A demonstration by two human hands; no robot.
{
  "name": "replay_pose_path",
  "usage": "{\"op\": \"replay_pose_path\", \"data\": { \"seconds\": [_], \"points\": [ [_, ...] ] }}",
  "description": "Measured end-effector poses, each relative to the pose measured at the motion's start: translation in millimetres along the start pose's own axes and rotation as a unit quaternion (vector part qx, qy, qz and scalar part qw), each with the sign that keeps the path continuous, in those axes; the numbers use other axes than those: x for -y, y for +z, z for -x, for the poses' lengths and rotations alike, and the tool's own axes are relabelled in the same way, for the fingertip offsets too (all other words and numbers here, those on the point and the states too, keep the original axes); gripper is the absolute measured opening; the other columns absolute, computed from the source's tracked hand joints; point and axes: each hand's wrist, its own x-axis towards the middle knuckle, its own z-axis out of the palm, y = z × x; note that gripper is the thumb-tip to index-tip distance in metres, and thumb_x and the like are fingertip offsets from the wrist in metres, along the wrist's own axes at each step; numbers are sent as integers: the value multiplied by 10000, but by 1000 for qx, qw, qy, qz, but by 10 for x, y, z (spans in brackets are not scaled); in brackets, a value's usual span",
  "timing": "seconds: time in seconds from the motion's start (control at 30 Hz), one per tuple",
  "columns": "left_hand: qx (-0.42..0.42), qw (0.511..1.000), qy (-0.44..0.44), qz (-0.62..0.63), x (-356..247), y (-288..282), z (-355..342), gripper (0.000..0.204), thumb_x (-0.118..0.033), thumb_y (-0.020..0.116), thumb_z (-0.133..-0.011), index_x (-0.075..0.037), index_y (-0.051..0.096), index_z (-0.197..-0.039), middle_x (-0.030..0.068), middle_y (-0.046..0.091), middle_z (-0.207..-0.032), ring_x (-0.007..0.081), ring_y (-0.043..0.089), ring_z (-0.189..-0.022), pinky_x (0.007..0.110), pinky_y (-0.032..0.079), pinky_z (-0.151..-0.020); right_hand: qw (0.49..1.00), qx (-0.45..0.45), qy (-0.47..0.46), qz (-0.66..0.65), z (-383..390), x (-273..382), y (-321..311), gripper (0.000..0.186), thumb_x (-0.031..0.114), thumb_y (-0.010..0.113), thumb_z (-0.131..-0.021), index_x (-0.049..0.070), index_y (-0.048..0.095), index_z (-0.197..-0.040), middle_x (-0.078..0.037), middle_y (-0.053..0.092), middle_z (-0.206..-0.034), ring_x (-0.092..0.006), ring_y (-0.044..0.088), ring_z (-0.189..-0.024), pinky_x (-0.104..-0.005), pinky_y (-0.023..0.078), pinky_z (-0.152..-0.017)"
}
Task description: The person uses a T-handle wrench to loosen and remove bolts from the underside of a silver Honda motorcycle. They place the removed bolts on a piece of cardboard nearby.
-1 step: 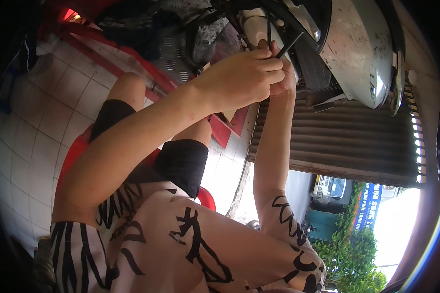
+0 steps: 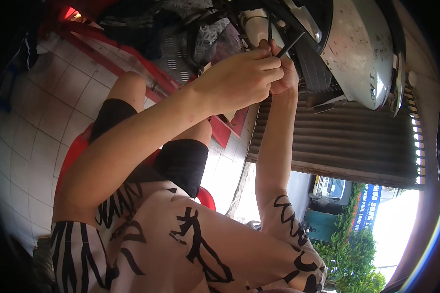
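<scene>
My left hand (image 2: 244,78) is closed, fingertips pinched around a thin black piece (image 2: 292,43) that angles up to the right. My right hand (image 2: 284,73) is behind it, curled at the same spot, mostly hidden; what its fingers grip is unclear. A second slim black length (image 2: 270,25) rises straight up from the fingers. Just beyond them are a pale cylindrical part (image 2: 254,27) and the dark plastic and scuffed silver panel (image 2: 357,49) of what looks like a scooter.
A red metal frame (image 2: 93,56) with a patterned metal plate (image 2: 173,46) stands over white floor tiles (image 2: 44,141). My knees are bent above a red stool (image 2: 205,198). A corrugated shutter (image 2: 337,141) is at right, with a vehicle (image 2: 327,188), greenery (image 2: 352,259) and a blue sign (image 2: 366,205) outside.
My hands and the black piece have shifted very slightly to the right. The grip looks the same.
</scene>
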Motion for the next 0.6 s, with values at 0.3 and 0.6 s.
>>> {"op": "replay_pose_path", "data": {
  "seconds": [0.3, 0.6],
  "points": [
    [-23, 514, -538, 668, -536, -11, 255, 314, -332, 559, -866, -18, 565, -861, 81, 610, -740, 178, 591, -590, 265, 488, -565, 998, 63, 23, 2, -71, -90, 188, 208, 198, 427, -990, 32, 471, -873, 27, 347, -579, -63, 297, -478, -216, 279, -469],
    [-236, 209, -499, 808, -496, 141, 46, 440, -453, 575, -886, -47, 603, -1054, 47, 630, -867, 150, 604, -723, 261, 489, -647, 999, 40, 18, -23, -170, -129, 260, 186, 236, 465, -968, 74, 502, -884, 34, 391, -601, -68, 343, -495, -193, 338, -457]
  ]
}}
